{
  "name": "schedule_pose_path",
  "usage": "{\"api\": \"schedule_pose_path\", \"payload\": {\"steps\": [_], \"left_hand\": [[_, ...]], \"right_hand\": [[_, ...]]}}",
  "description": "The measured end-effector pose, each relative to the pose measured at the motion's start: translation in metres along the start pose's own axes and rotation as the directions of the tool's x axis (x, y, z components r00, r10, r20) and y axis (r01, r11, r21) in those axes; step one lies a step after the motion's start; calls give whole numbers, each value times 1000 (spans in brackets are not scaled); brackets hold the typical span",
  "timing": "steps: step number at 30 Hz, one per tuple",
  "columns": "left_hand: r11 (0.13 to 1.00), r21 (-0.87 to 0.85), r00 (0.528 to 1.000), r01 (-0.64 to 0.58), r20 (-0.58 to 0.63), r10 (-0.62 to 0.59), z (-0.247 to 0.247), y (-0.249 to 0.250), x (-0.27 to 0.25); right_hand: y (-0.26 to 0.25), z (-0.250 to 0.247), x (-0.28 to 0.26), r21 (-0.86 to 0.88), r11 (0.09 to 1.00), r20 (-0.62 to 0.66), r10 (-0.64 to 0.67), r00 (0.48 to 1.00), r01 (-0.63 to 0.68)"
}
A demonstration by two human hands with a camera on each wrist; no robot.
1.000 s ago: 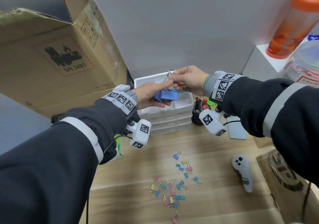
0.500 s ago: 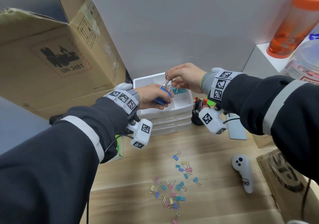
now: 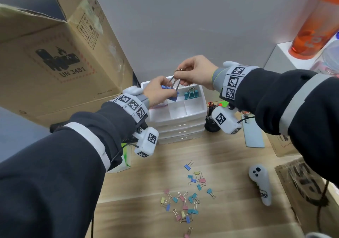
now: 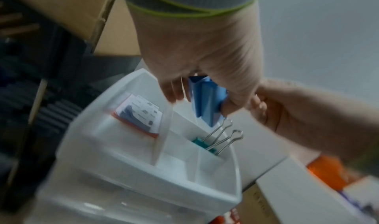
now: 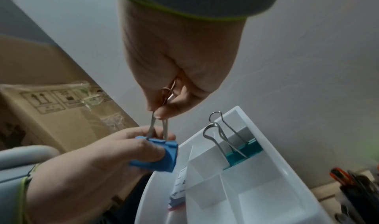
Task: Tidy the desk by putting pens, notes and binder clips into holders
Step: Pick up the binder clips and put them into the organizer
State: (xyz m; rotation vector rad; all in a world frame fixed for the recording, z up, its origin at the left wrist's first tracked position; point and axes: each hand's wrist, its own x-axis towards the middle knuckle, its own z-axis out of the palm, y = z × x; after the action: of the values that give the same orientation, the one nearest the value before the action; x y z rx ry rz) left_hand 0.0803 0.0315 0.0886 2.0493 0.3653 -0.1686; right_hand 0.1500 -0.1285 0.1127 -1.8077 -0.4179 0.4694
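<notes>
Two hands on one clip right now, so the geometry matters. The right hand [image 3: 195, 71] is curled up tight with thumb and forefinger pinching the tops of the wire handles, and the left hand [image 3: 157, 92] has its fingers wrapped round the blue body of the big blue clip [image 5: 157, 156], so both are closed on the same thing. The clip's long axis runs from the body, low and to the left, up and right along the handles to the right hand's pinch, a bit tilted rather than dead upright. It hangs over the back of the white organizer [image 3: 192, 112], just above the dividers and right next to the compartment where a teal clip [image 3: 191, 94] already stands with its handles up. From the wrist views, the blue body sits just left of that teal one, near it but I can't tell whether they touch. My guess is the next move is straight down into a back compartment, and the left hand is the nearer one to the slot, so it'd have to get its fingers clear first. Lots of small clips [image 3: 190, 197] are still scattered on the table [image 3: 229, 164], well apart from the organizer.
</notes>
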Motion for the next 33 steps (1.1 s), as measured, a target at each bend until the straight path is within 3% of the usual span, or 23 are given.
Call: {"api": "schedule_pose_path", "payload": {"steps": [2, 5, 7, 11, 18, 25, 30, 33], "left_hand": [[919, 373, 979, -124, -106, 175, -3, -7, 7], [767, 616, 967, -177, -36, 252, -1, -16, 13], [752, 630, 964, -192, -21, 264, 2, -19, 15], [819, 533, 971, -213, 26, 236, 7, -16, 16], [825, 530, 978, -196, 40, 206, 13, -11, 29], [714, 684, 984, -148, 28, 178, 14, -21, 38], [767, 620, 982, -163, 27, 187, 11, -30, 38], [736, 655, 975, -170, 4, 222, 11, -34, 41]], "right_hand": [[-1, 0, 8, -157, 987, -31, -42, 999, 37], [-1, 3, 15, -399, 914, -13, -85, 996, 72], [0, 7, 17, -495, 864, 9, -101, 995, 92], [5, 15, 19, -604, 785, 61, -125, 990, 136], [11, 6, 26, -617, 779, 40, -113, 993, 114], [21, 16, 31, -636, 762, 91, -84, 992, 123], [23, 22, 32, -659, 739, 151, -54, 987, 141], [24, 18, 34, -604, 784, 149, -67, 987, 144]]}}
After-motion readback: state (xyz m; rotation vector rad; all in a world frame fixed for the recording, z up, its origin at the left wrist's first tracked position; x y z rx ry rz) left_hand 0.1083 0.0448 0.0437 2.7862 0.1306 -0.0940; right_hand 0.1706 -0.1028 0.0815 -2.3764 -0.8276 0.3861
